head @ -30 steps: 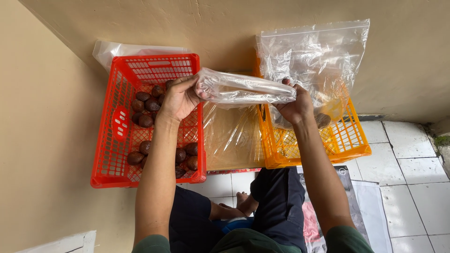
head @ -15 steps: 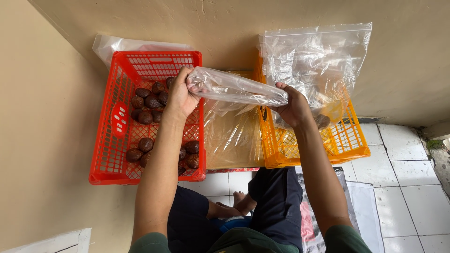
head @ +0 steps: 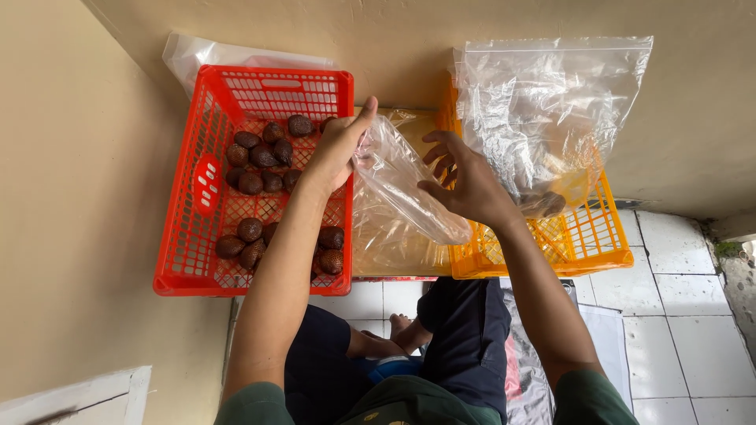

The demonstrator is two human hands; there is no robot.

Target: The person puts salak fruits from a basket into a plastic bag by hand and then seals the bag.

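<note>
While the left hand [head: 337, 149] pinches the top edge of a clear plastic bag [head: 405, 189], thumb raised and fingers pressed behind the film, the right hand [head: 461, 182] hangs spread just beside the bag's right flank, fingers curled and holding nothing.

- Bag slants between the two baskets, upper end at the left grip, lower end sagging toward the orange basket [head: 610, 252]. It looks empty.
- Judgement: to handle it well, the free hand should catch the opposite lip so the mouth opens wide; thin film is slippery and may cling shut if tugged from one side only.
- Left of the bag: red basket [head: 189, 260], latticed plastic, with a white oval label on its left wall. Dark brown scaly fruit [head: 260, 157] lie inside in two clusters.
- Right of the bag: a larger clear zip bag [head: 551, 102] stands upright in the orange basket, a few fruit at its bottom.
- Behind the red basket, a white plastic sheet [head: 197, 55].
</note>
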